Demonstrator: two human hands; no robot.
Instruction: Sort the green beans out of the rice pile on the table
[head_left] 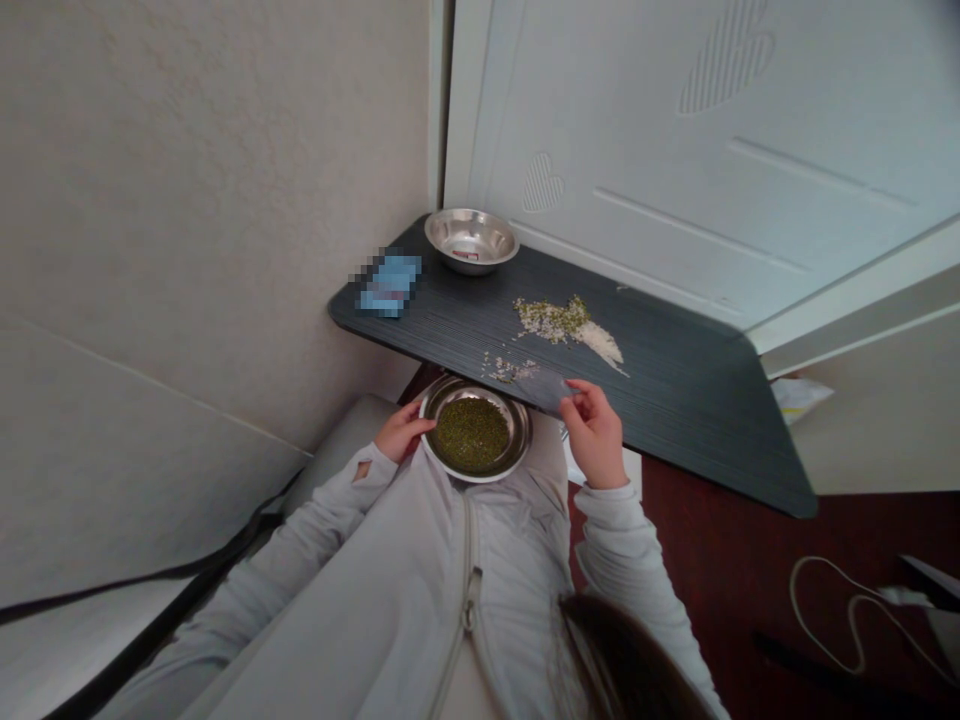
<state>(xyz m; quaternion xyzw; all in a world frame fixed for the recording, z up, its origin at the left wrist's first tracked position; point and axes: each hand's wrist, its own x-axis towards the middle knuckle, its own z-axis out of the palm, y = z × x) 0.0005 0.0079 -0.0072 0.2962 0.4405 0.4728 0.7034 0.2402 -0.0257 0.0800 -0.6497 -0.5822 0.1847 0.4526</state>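
My left hand (pixel 405 432) grips the rim of a metal bowl (pixel 519 440) at my lap, thumb over the edge. Inside lie many small green beans (pixel 472 435), which look like mung beans. The bowl sits just under the near edge of the dark table (pixel 690 400). My right hand (pixel 594 430) pinches a thin, see-through plastic piece (pixel 551 388) at that edge. Just beyond it is a small scatter of pale and green grains (pixel 510 369). Farther back lies a larger pile of mixed green beans and white grains (pixel 551 320), with white rice-like grains (pixel 601 345) on its right.
A second metal bowl (pixel 472 238) with a red-and-white label inside stands at the table's back left. Beside it lies a blurred blue item (pixel 390 285). A wall rises at left, and a white door (pixel 637 150) behind. A white cable (pixel 851 620) lies on the red floor.
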